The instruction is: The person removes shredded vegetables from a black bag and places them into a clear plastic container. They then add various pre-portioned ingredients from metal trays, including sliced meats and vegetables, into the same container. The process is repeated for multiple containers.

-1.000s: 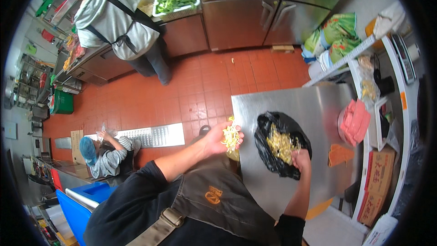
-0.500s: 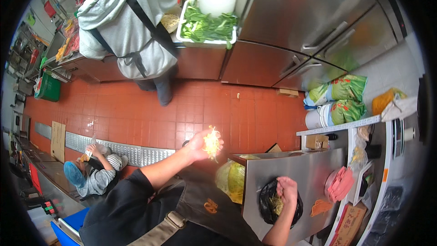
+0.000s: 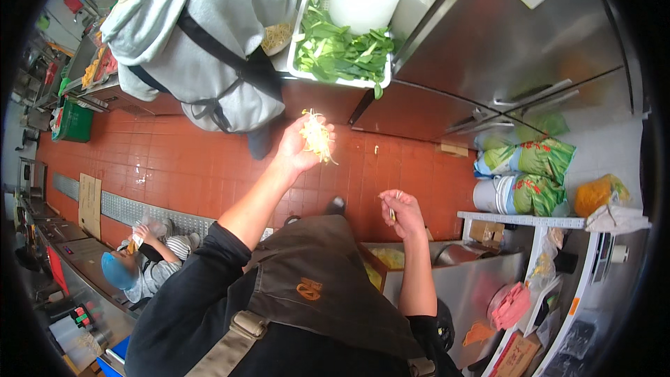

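My left hand [image 3: 296, 145] is stretched out ahead, palm up and fingers curled under a small heap of bean sprouts [image 3: 317, 138]. Pale strands hang over the edge of the palm. Lower and to the right, my right hand [image 3: 405, 213] is closed in a pinch above the floor, close to the corner of a steel table [image 3: 457, 290]. A thin pale yellow bit shows at its fingertips, too small to name. Ahead on the counter, a white basket [image 3: 296, 63] holds leafy greens [image 3: 342, 52], with a white round tub [image 3: 366, 0] beside them.
A co-worker in a grey hoodie [image 3: 188, 35] stands at the counter, partly hiding more sprouts [image 3: 277, 36]. Another person in a blue cap [image 3: 118, 270] is low at the left. Steel refrigerator doors [image 3: 516, 42], green bags [image 3: 544, 160] and a white shelf [image 3: 523, 220] line the right.
My left hand has moved forward with the sprouts, toward the counter. My right hand has left the black-lined bin on the steel table and come forward and left. My body has moved ahead.
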### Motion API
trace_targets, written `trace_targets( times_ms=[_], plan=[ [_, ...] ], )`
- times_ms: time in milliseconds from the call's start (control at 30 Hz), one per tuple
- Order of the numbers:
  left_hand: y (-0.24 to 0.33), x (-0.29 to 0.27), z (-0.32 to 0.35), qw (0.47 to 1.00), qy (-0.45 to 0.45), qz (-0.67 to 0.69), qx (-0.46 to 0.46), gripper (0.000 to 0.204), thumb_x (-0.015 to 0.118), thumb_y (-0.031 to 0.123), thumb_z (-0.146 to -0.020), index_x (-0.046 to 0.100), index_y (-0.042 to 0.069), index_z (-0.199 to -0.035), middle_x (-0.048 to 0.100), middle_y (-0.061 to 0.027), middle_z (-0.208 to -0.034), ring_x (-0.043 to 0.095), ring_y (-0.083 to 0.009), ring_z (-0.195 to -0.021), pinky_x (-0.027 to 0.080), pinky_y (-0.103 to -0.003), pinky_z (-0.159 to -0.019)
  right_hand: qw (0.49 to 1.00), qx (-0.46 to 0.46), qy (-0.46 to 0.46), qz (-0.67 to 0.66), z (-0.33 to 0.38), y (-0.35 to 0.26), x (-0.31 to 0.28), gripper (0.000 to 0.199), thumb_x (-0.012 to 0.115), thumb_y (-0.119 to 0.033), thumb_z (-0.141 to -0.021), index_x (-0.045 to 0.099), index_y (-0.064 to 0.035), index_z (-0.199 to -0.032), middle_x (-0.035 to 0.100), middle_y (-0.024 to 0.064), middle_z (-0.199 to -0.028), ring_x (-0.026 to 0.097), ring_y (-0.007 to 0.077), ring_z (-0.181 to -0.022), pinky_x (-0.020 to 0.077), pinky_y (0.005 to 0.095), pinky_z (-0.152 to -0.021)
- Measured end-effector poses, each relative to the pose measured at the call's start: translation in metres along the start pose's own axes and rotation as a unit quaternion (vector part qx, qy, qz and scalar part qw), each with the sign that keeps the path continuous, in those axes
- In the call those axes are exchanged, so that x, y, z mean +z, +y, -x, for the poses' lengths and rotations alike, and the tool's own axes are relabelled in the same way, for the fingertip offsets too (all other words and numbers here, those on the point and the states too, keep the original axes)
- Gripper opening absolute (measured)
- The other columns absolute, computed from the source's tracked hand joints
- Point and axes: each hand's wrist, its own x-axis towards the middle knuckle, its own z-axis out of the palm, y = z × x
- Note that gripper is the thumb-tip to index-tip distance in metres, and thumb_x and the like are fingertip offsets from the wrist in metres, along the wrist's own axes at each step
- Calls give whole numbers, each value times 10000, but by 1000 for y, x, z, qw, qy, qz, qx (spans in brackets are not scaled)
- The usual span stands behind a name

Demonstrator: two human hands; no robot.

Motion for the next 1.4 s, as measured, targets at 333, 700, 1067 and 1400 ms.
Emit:
trace_targets(
  times_ms=[333,700,1067,1400],
  plan=[
    [61,37,-121,989,4,69,132,348,519,370,-1026,645,46,-1034,673,-192,-989,645,-355,-873,556,-472,-768,985,-25,-145,91,-186,-154,51,118,614,-82,-982,681,6,-1023,624,38,-736,546,106,-525,351,245,-413],
    [184,46,-224,936,50,229,261,391,403,369,-1049,626,48,-1060,665,-169,-1018,642,-329,-915,543,-486,-794,956,18,-239,167,-288,-236,109,102,621,-64,-972,658,19,-1017,610,42,-736,523,101,-501,345,245,-407],
    [310,49,-266,879,126,201,415,409,471,355,-999,608,68,-1257,626,-155,-1187,582,-322,-1085,493,-491,-953,972,30,-183,145,-332,-255,125,91,610,-31,-958,641,32,-1017,616,55,-738,527,123,-496,335,251,-407],
    [341,33,-284,883,191,146,404,421,510,320,-971,595,62,-1293,605,-178,-1251,562,-320,-1158,478,-477,-991,971,59,-180,147,-359,-254,154,118,608,26,-880,635,26,-995,593,55,-720,530,126,-505,349,257,-414]
  ],
)
